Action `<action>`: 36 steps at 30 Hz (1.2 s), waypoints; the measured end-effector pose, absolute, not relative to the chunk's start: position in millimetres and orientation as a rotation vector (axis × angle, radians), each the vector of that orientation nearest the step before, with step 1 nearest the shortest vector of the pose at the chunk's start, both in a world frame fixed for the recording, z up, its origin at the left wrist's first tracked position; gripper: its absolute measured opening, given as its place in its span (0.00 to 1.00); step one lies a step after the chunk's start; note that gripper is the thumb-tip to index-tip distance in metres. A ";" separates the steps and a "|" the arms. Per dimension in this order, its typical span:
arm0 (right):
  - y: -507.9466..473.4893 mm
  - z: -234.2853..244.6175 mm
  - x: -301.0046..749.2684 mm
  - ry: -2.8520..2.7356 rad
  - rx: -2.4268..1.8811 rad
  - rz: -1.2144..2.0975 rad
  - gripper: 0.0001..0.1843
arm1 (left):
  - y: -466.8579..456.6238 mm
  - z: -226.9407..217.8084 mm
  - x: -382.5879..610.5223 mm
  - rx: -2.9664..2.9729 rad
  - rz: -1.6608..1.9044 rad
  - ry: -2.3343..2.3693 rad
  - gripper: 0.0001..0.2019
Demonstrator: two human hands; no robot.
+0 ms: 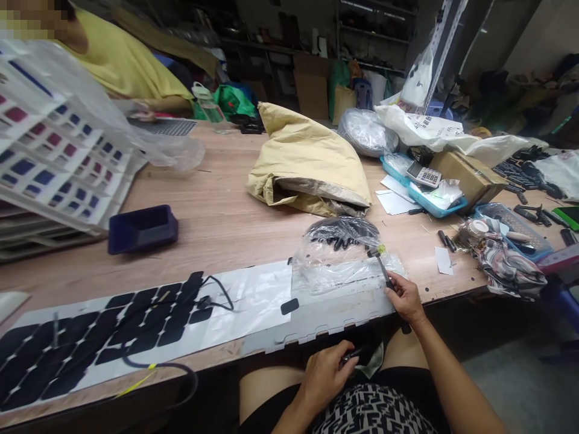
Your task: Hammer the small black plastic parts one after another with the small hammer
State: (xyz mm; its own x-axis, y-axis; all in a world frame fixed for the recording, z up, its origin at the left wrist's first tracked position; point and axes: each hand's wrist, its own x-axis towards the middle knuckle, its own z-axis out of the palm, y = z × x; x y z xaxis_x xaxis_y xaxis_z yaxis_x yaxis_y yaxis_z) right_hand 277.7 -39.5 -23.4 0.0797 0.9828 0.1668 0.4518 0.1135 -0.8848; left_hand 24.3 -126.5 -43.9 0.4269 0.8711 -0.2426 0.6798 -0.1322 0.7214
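Observation:
My right hand [406,298] is closed around the dark handle of a small hammer [382,265], whose head lies over the front edge of a clear plastic bag. In that plastic bag [337,232] are several black parts. Low over my lap, my left hand [325,371] grips a small black part [351,357] of a kind I cannot make out; the fingers cover some of it. Between me and the bag lies a grey-white board [325,313] along the table edge. On a white sheet [257,295] to the left are rows of black rounded pieces [145,313].
A dark blue tray [143,230] stands beside white crates [58,138] at left. Further back slumps a large tan sack [312,160]. Blue baskets [441,208], a cardboard box [470,178] and cloth [511,265] crowd the right. A person in yellow [131,60] sits across the table.

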 end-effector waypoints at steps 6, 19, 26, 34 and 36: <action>-39.4 -23.4 276.0 -1.523 -1.481 0.735 0.25 | -118.0 -40.0 32.5 1.776 0.192 1.208 0.13; -41.3 -20.5 274.2 -1.540 -1.446 0.716 0.25 | 115.5 13.2 53.0 1.573 0.822 2.064 0.17; -42.5 -21.5 274.1 -1.529 -1.462 0.709 0.25 | 130.9 8.7 51.2 1.559 0.665 2.070 0.10; -42.3 -23.9 275.0 -1.547 -1.453 0.702 0.25 | 44.3 -10.2 29.0 1.846 0.827 1.541 0.09; -42.1 -23.2 275.0 -1.554 -1.457 0.694 0.25 | 29.0 -24.5 27.4 1.893 0.817 1.468 0.08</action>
State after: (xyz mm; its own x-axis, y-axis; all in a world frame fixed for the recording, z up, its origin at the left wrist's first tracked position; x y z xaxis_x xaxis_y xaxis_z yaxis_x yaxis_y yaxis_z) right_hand 275.0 -42.1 -23.2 0.0649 0.9740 0.2170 0.4880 0.1587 -0.8583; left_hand 27.4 29.0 -24.5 0.1984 0.9743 0.1067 0.6047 -0.2073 0.7690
